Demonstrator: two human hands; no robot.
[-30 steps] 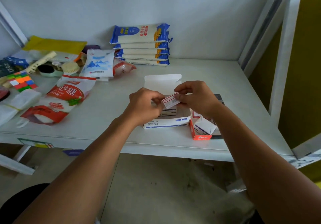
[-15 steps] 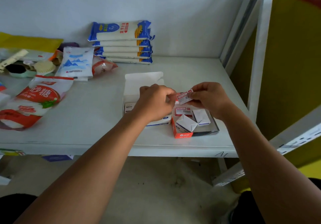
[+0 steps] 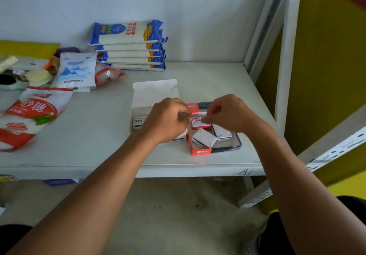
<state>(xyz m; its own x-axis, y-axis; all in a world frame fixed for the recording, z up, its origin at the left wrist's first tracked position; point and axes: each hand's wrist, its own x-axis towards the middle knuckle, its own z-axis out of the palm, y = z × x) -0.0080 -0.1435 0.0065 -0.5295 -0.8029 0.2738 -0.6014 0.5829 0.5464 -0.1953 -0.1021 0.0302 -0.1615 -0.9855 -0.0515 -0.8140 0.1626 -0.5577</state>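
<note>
The orange-and-black open cardboard tray (image 3: 200, 151) lies on the near right part of the shelf, with two white folded cartons (image 3: 204, 138) in its near half. The small red-and-white cardboard carton (image 3: 198, 122) is at the far-left part of the tray. Whether it rests on the tray floor or is just above it cannot be told.

The carton is judged light, thin-walled and easily crushed. Hold it by its two short ends, with light pressure only. The right hand (image 3: 227, 114) pinches the right end between thumb and forefinger, with the other fingers curled. The left hand (image 3: 168, 121) is curled at the left end, and blur hides whether its fingertips grip.

The white painted metal shelf (image 3: 89, 151) is flat and smooth, so cardboard probably slides on it. A white slotted upright (image 3: 283, 56) bounds it on the right. A stack of blue-and-white noodle packets (image 3: 128, 44) lies far centre, and a red-and-white sugar bag (image 3: 33, 114) lies left. A white open cardboard box (image 3: 154, 92) stands just left of the tray.
</note>
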